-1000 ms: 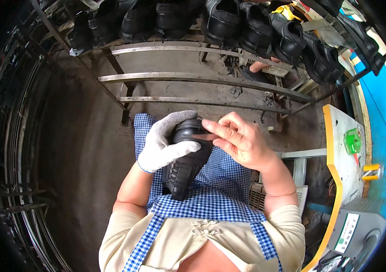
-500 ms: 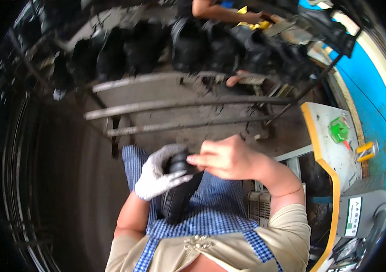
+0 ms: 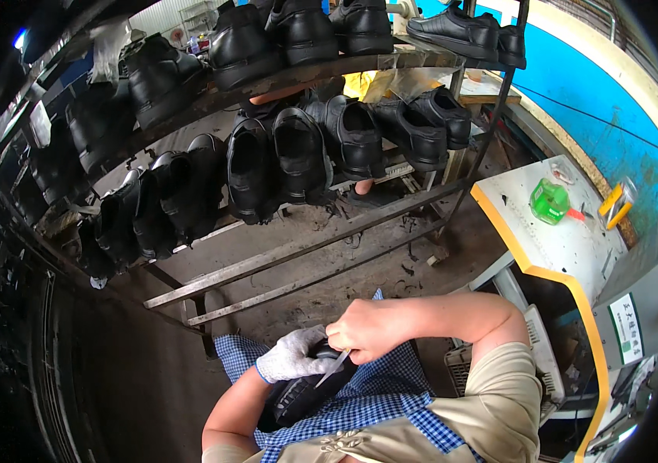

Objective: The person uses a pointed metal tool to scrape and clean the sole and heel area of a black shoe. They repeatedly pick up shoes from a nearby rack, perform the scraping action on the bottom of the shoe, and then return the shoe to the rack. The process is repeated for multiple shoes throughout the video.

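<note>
A black shoe (image 3: 298, 401) lies tilted on my lap, over the blue checked apron. My left hand (image 3: 296, 356), in a white knit glove, is wrapped round the shoe's upper end. Bare and closed, my right hand (image 3: 363, 330) is right beside the glove at that end. From its fingers a thin, pale, blade-like strip (image 3: 333, 370) slants down across the shoe; its exact kind is unclear. My right fingers hide part of the strip, and the glove covers some of the shoe.
Ahead stands a metal rack (image 3: 298, 289) with several black shoes (image 3: 298, 154) on two tiers. On the right, a white table (image 3: 514, 208) with a yellow edge bears a green container (image 3: 549, 202) and a yellow-handled tool (image 3: 614, 204). A pale crate (image 3: 541, 363) is below it.
The view has tilted upward, so more of the rack shows and my hands appear lower. The pale strip now shows in my right hand. My left hand still holds the shoe.
</note>
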### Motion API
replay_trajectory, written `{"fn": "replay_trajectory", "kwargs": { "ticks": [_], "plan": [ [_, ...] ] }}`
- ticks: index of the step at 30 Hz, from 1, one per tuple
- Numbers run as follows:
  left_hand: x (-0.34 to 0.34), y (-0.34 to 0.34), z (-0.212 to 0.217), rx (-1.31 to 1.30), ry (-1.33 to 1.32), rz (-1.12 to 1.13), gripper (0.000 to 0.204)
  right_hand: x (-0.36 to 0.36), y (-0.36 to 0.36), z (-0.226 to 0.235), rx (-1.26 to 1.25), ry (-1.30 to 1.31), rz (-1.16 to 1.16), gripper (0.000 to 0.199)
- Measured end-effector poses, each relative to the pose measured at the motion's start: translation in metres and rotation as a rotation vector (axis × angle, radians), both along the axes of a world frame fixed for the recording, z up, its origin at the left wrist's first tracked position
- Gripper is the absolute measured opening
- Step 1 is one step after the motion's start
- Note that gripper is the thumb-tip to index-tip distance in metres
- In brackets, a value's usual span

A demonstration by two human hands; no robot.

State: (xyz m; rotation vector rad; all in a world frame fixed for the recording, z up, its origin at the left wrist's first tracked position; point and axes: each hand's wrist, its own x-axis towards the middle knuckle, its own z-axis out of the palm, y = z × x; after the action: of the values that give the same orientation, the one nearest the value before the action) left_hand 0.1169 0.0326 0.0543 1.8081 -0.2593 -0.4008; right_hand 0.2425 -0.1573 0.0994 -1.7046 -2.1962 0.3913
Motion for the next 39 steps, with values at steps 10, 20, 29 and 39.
{"fn": "replay_trajectory", "kwargs": {
  "ticks": [10, 20, 29, 39],
  "plan": [
    [0.036, 0.001, -0.029, -0.184, 0.097, -0.020, 0.046, 0.032, -0.011, -0.035, 0.163, 0.227, -0.128, 0.017],
    [0.066, 0.016, 0.015, -0.240, 0.004, 0.157, 0.053, 0.089, -0.009, -0.035, 0.194, 0.941, -0.253, 0.011],
    [0.077, 0.037, 0.058, -0.495, -0.213, 0.598, 0.066, 0.074, 0.007, -0.018, 0.563, 1.002, -0.546, 0.018],
    [0.061, 0.047, 0.053, -0.094, -0.289, 0.468, 0.057, 0.085, 0.044, 0.066, 0.428, 0.145, -0.182, 0.021]
  ]
}}
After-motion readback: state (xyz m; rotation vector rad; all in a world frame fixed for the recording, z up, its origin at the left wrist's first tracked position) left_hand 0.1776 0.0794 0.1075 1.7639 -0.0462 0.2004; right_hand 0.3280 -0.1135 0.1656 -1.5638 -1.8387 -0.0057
